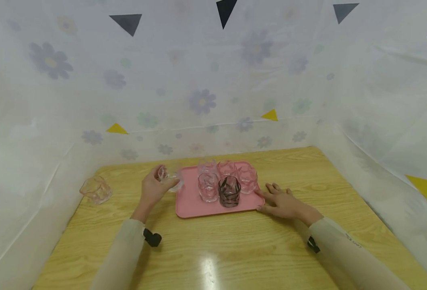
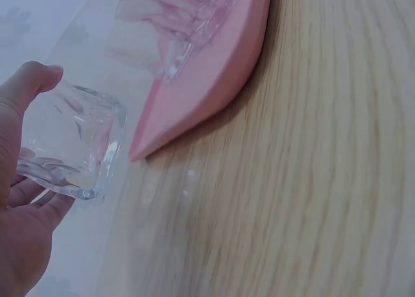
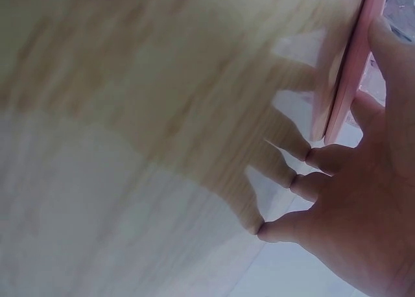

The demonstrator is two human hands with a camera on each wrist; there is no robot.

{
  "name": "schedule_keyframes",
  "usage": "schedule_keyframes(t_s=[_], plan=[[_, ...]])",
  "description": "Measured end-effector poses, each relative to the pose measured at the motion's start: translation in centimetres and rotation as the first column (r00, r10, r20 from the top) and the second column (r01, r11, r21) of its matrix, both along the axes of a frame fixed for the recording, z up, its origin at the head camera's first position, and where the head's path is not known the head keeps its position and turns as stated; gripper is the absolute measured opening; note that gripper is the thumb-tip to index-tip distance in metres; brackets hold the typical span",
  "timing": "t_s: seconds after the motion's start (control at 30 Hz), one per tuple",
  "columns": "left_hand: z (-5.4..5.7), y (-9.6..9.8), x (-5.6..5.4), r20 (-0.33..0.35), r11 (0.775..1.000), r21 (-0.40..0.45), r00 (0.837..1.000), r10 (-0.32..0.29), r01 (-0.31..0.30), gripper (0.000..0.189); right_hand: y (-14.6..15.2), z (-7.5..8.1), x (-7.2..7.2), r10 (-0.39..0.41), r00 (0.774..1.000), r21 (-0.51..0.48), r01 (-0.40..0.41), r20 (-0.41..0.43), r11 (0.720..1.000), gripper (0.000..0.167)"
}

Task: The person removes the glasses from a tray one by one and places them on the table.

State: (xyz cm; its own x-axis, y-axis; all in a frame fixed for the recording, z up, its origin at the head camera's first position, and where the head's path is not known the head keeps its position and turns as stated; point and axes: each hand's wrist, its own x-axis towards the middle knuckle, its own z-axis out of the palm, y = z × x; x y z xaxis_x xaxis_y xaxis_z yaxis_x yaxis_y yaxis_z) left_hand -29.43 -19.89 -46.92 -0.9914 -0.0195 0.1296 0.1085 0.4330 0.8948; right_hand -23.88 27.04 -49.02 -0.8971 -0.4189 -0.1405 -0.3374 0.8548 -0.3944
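A clear drinking glass [image 1: 174,180] is gripped by my left hand [image 1: 153,187], just off the left edge of the pink tray [image 1: 189,206]. In the left wrist view, the thumb and fingers lie round this glass [image 2: 81,138], which is tilted. My right hand [image 1: 280,202] is at the tray's right edge, its fingers spread, thumb and index finger at the rim. Other fingertips of that hand meet the table in the right wrist view. On the tray stand a dark grey glass [image 1: 229,192], a pinkish glass [image 1: 208,188] beside it, and several more behind.
A faintly amber glass [image 1: 96,190] stands alone near the left table edge. The wood-grain table [image 1: 213,245] is bounded by a flowered white curtain [image 1: 177,88] behind and white sheeting on both sides.
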Motion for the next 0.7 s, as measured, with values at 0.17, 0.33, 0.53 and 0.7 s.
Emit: schedule_keyframes(t_s=[0.17, 0.33, 0.53, 0.7], plan=[[0.0, -2.0, 0.5, -0.005, 0.999, -0.014, 0.999, 0.051, -0.051, 0.098, 0.0, 0.0, 0.0, -0.002, 1.000, 0.004, 0.002, -0.001, 1.000, 0.079], [0.0, -4.0, 0.9, -0.023, 0.995, -0.008, 0.994, 0.104, -0.104, 0.093, -0.1, 0.1, 0.1, -0.004, 1.000, 0.003, 0.004, 0.000, 1.000, 0.079], [0.1, -6.1, 1.7, -0.021, 0.984, -0.028, 0.985, 0.173, -0.174, 0.094, -0.1, 0.0, 0.0, -0.002, 1.000, 0.012, 0.002, -0.004, 1.000, 0.079], [-0.3, -7.6, 2.3, -0.018, 0.978, -0.062, 0.980, 0.197, -0.198, 0.094, -0.1, 0.1, 0.1, 0.002, 1.000, 0.010, -0.002, -0.003, 1.000, 0.078]])
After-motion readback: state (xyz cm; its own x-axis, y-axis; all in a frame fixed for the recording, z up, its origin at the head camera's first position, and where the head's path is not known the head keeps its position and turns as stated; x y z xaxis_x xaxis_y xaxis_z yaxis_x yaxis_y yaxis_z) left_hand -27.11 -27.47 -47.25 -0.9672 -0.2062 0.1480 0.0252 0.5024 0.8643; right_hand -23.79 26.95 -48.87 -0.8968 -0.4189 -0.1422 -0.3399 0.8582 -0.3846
